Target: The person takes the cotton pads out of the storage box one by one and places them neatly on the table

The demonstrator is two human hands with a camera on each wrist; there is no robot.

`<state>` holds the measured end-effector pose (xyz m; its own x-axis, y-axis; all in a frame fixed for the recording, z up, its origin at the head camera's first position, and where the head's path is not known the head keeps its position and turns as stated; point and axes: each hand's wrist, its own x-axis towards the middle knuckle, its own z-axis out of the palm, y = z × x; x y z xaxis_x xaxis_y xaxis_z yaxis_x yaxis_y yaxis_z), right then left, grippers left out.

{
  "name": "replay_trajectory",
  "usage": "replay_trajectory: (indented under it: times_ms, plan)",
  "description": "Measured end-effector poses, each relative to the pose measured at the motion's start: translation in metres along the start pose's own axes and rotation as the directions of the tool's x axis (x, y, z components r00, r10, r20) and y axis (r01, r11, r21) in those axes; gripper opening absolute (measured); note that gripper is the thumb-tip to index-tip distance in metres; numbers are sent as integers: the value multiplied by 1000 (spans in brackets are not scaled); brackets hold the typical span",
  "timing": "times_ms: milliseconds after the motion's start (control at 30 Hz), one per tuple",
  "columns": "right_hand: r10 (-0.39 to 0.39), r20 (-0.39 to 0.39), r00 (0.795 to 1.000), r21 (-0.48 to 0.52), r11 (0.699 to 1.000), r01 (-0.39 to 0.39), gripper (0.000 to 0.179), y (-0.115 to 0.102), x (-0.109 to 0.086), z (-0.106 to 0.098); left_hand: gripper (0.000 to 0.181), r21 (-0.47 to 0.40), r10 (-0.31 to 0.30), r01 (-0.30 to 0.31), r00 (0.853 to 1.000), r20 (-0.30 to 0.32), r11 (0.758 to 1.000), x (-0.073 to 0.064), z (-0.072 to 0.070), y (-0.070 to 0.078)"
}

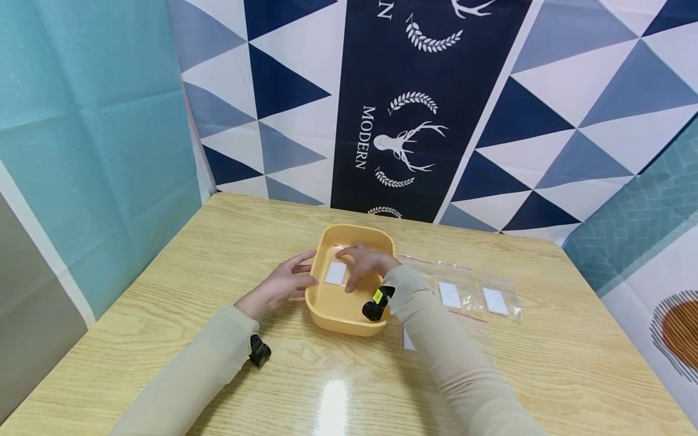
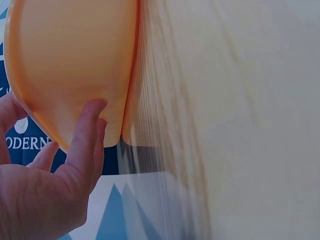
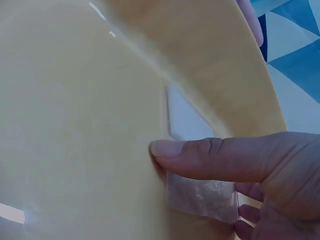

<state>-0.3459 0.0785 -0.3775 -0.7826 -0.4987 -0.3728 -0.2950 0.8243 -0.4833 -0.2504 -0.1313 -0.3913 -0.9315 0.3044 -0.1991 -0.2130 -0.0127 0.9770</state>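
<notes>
An orange-yellow plastic basin (image 1: 349,325) stands on the wooden table. My left hand (image 1: 280,283) is at its left side, fingers spread and fairly straight. In the left wrist view, fingertips (image 2: 96,106) lie at the basin's outer wall (image 2: 75,55). My right hand (image 1: 366,264) reaches inside, thumb and fingers apart over a small clear plastic bag (image 3: 197,195) with a white rectangular piece (image 1: 335,273) in it. The bag lies on the basin's floor. In the right wrist view, the thumb (image 3: 215,157) crosses above it, and other fingertips (image 3: 243,229) are right at its edge.
To the right of the basin, more clear bags with white pieces lie on the table (image 1: 545,363), including one bag (image 1: 449,295) and another farther right (image 1: 495,301). My right forearm (image 1: 447,363) partly covers a further bag (image 1: 409,340). Patterned fabric (image 1: 294,79) hangs behind.
</notes>
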Motion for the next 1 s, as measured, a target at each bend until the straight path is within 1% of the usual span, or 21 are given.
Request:
replay_trajectory:
  times_ms: [167, 233, 333, 367, 467, 533, 633, 700, 767, 867, 1000]
  plan:
    - [-20, -7, 1000, -38, 999, 19, 78, 0, 3, 3, 73, -1, -2, 2, 1000, -3, 1000, 0, -1, -1]
    - [-47, -16, 999, -54, 997, 46, 69, 0, 4, 3, 73, -2, -2, 2, 1000, -5, 1000, -1, -1, -1]
    - [-113, -38, 993, -72, 991, 110, 58, -1, 6, 2, 72, 0, -3, 3, 1000, -8, 1000, -1, -1, -1]
    - [-131, -47, 990, -65, 990, 127, 55, -2, 6, 2, 72, 1, -4, 4, 1000, -10, 1000, -1, -1, -1]
    - [-179, -80, 981, -43, 983, 176, 50, -2, 6, 1, 71, 8, -4, 4, 1000, -16, 1000, -2, -1, -1]
    - [-191, -120, 974, -34, 981, 188, 48, -1, 6, 1, 71, 7, -3, 3, 1000, -18, 1000, -2, -1, -1]
    - [-176, -195, 965, 11, 983, 182, 45, 1, 4, 1, 72, 4, 0, 1, 1000, -20, 1000, -2, 0, 0]
    - [-139, -240, 961, 62, 986, 158, 42, 1, 3, 0, 72, 1, 2, -2, 1000, -19, 1000, -2, 0, 0]
    - [-95, -261, 961, 140, 981, 135, 40, 0, 2, -1, 72, -1, 1, -1, 1000, -22, 1000, -1, 0, 0]
    - [-63, -280, 958, 231, 964, 131, 38, -2, 0, -3, 72, -7, 1, -1, 1000, -21, 1000, 0, 0, 0]
    - [-58, -308, 950, 262, 954, 144, 39, -4, -3, -7, 72, -13, 6, -6, 1000, -15, 1000, 1, 1, -2]
